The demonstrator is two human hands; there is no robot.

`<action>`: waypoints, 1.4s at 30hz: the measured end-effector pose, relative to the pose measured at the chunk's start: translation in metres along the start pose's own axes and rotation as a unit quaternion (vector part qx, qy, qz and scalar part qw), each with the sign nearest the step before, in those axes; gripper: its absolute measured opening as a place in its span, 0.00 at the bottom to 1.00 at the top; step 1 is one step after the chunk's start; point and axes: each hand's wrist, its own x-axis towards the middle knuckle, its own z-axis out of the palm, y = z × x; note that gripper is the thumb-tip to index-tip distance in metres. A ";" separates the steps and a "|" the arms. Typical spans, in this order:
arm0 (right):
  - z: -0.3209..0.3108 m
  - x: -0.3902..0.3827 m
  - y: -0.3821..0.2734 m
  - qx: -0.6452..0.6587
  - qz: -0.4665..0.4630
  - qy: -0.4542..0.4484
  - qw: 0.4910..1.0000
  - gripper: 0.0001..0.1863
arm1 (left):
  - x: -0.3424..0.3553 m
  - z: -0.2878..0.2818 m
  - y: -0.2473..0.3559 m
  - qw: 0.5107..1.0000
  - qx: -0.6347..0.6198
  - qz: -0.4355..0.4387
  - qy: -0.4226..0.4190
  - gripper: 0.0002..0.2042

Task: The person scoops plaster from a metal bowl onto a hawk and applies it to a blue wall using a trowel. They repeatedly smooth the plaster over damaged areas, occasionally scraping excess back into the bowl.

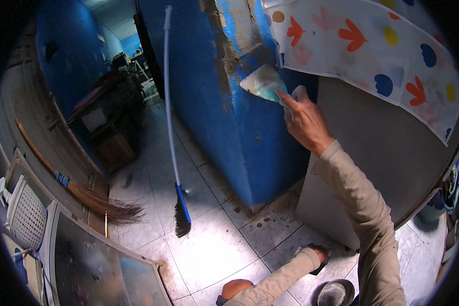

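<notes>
My right hand (307, 120) is closed round a putty knife with a teal handle, its index finger stretched toward the blade. The wide, pale blade of the putty knife (262, 83) lies near the corner of the blue wall (214, 117). Above it, a rough grey-brown patch of filler (239, 31) runs up that corner. Low down at the right, my left hand (319, 251) is bent and in shadow, seemingly closed round something dark that I cannot make out. Close to it stands a round pan (335, 294) with grey stuff inside.
A long-handled brush (170, 102) leans on the blue wall, bristles on the tiled floor (214, 245). A stick broom (86, 196) rests at the left, near a framed panel (102, 260). A patterned cloth (367, 46) covers a grey cabinet (362, 137) at the right.
</notes>
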 end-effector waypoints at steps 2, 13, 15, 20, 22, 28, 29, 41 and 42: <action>-0.002 0.004 -0.008 0.014 -0.003 0.041 0.999 0.27 | 0.002 0.000 0.001 1.000 -0.011 -0.012 -0.004 0.16; 0.024 -0.017 -0.009 0.071 -0.032 0.051 0.996 0.31 | -0.009 -0.020 0.008 0.998 0.011 -0.023 -0.049 0.16; 0.031 -0.014 -0.013 0.113 -0.061 0.089 0.988 0.34 | -0.014 -0.028 0.011 0.996 0.033 -0.026 -0.083 0.17; 0.073 0.012 -0.013 0.175 -0.085 0.130 0.972 0.43 | 0.009 0.012 -0.007 0.999 -0.003 -0.027 -0.045 0.16; 0.086 0.018 -0.007 0.169 -0.095 0.145 0.970 0.44 | 0.014 0.017 -0.014 0.998 -0.015 -0.020 -0.053 0.17; 0.106 0.026 0.001 0.164 -0.103 0.151 0.969 0.45 | 0.012 0.024 -0.030 0.998 -0.038 -0.032 -0.049 0.17; 0.108 0.026 0.000 0.155 -0.103 0.143 0.972 0.45 | 0.012 0.025 -0.030 0.997 -0.042 -0.033 -0.055 0.17; 0.042 -0.017 0.016 0.095 -0.105 0.074 0.987 0.38 | -0.009 0.007 -0.020 1.000 -0.009 -0.021 0.007 0.10; 0.029 -0.007 0.010 0.076 -0.118 0.091 0.986 0.35 | -0.010 0.005 -0.020 1.000 -0.021 -0.019 0.005 0.09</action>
